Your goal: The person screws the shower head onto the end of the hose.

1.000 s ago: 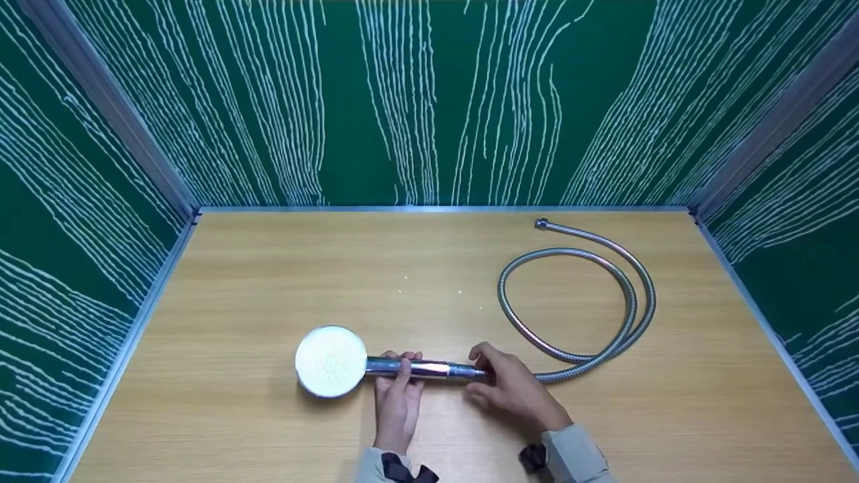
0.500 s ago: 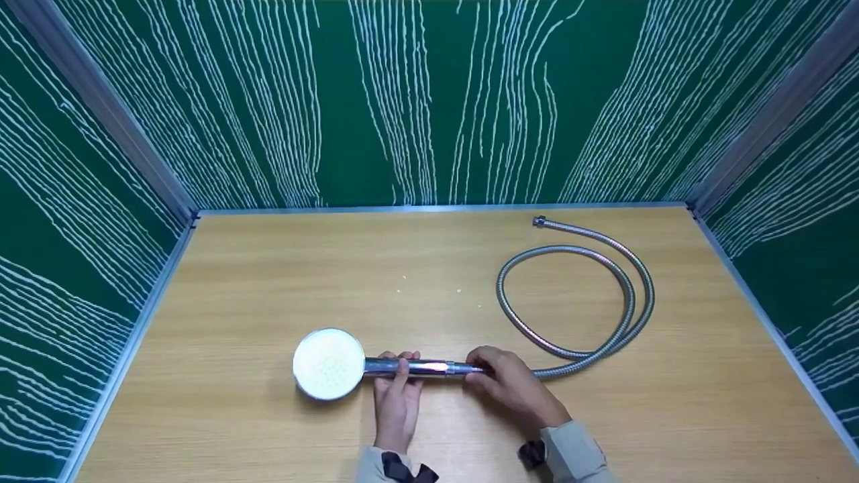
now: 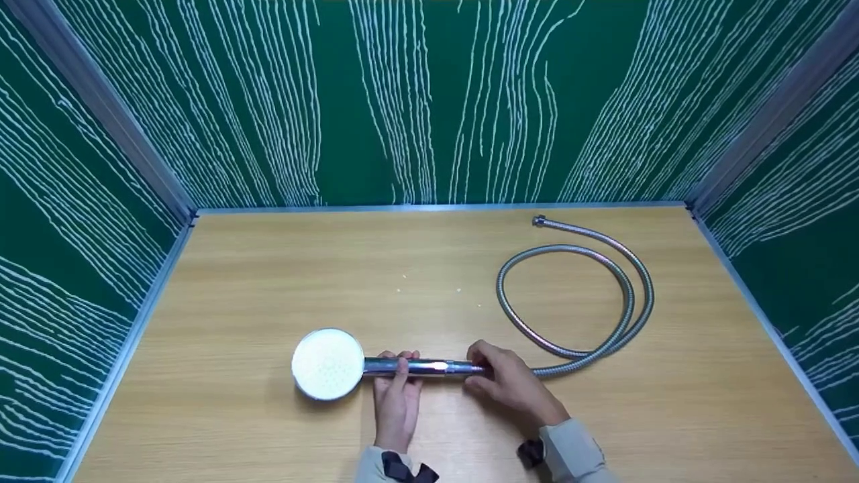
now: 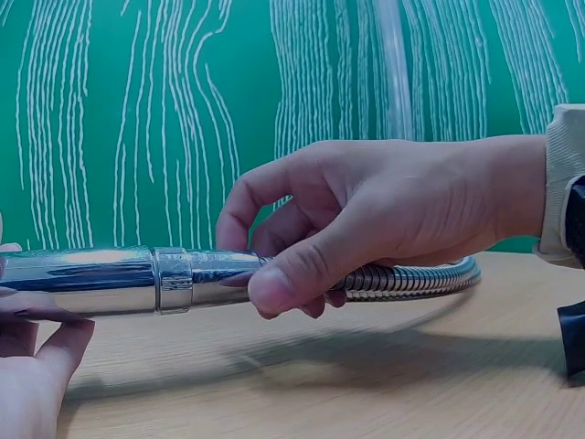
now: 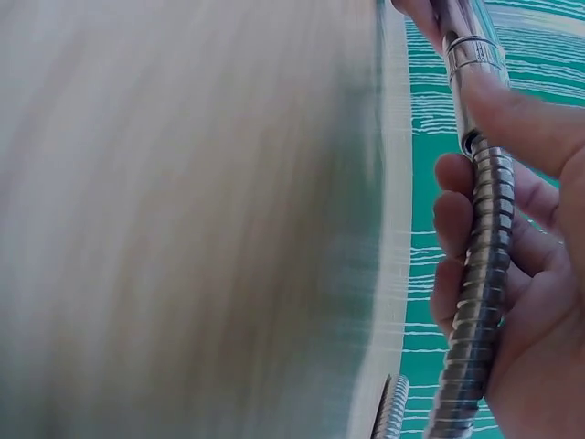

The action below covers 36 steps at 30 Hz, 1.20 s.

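1. A chrome handheld shower head [image 3: 328, 363] lies flat near the front edge of the wooden tabletop [image 3: 268, 282], its round white spray face up and its handle [image 3: 416, 367] pointing to the right.
2. The left hand [image 3: 397, 396] grips the handle from below, fingers curled over the chrome tube.
3. The right hand [image 3: 513, 386] pinches the end fitting of the metal shower hose [image 3: 604, 282] where it meets the handle's end; the right wrist view shows the ribbed hose [image 5: 480, 302] running through the curled fingers [image 5: 454, 219] into the collar.
4. Compared with a second earlier, the shower head has crept slightly left and the right hand's fingers have shifted on the joint; the hose end appears seated against the handle, suggesting work at the coupling is under way, though how tight it is cannot be told.
5. The rest of the hose lies in a loose loop to the right rear, its free end near the green patterned back wall [image 3: 436, 100].
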Each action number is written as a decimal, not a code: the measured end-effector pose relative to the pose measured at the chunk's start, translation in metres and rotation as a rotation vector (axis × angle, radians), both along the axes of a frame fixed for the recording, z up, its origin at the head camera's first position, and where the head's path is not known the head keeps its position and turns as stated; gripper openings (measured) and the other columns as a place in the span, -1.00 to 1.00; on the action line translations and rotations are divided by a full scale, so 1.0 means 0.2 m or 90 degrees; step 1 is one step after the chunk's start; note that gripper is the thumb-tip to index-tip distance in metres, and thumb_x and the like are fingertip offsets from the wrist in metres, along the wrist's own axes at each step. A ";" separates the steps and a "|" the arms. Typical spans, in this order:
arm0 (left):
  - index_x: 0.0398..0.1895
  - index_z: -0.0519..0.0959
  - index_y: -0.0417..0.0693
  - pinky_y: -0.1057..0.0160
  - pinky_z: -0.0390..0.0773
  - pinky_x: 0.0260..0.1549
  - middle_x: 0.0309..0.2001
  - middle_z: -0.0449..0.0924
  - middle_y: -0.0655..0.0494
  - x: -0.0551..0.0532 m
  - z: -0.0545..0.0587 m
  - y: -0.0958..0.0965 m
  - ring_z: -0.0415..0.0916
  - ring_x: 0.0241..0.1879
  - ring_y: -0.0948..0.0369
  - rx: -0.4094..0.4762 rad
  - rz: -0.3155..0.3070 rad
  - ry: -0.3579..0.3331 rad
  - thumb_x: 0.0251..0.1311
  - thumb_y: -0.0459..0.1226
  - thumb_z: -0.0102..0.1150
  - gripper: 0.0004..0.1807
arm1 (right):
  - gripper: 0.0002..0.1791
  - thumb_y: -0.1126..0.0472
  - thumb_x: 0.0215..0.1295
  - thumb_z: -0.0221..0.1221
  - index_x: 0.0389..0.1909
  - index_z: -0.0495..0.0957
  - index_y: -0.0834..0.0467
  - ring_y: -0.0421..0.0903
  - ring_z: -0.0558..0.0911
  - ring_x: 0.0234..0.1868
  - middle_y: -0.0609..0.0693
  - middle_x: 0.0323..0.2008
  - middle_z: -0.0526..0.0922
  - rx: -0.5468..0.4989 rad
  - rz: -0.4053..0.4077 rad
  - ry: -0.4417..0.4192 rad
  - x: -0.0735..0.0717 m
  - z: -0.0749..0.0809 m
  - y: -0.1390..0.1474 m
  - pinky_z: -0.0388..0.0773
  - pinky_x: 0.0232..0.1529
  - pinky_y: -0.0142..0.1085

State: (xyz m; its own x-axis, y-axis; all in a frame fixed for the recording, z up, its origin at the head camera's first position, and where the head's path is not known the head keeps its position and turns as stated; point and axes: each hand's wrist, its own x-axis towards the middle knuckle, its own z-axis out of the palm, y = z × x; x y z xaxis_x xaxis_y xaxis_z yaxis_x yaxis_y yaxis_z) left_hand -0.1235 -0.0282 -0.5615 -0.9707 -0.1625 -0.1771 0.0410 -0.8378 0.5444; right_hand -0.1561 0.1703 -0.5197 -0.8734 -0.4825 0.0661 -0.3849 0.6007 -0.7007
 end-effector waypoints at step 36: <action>-0.19 0.31 0.03 0.15 0.46 0.10 -0.23 0.53 0.13 0.00 0.00 0.00 0.48 -0.04 0.16 0.009 -0.003 0.013 0.33 -0.44 -0.05 -0.84 | -0.79 0.13 0.20 0.28 -0.19 0.47 0.01 -0.27 0.45 -0.34 -0.21 -0.35 0.53 -0.002 0.005 0.002 0.00 -0.01 -0.01 0.43 -0.31 -0.41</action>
State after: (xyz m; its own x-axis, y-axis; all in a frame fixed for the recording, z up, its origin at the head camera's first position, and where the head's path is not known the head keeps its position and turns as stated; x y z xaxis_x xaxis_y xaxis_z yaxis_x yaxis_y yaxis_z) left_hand -0.1234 -0.0288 -0.5616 -0.9747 -0.1561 -0.1601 0.0481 -0.8455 0.5318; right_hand -0.1563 0.1688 -0.5221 -0.8692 -0.4893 0.0708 -0.3921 0.5949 -0.7017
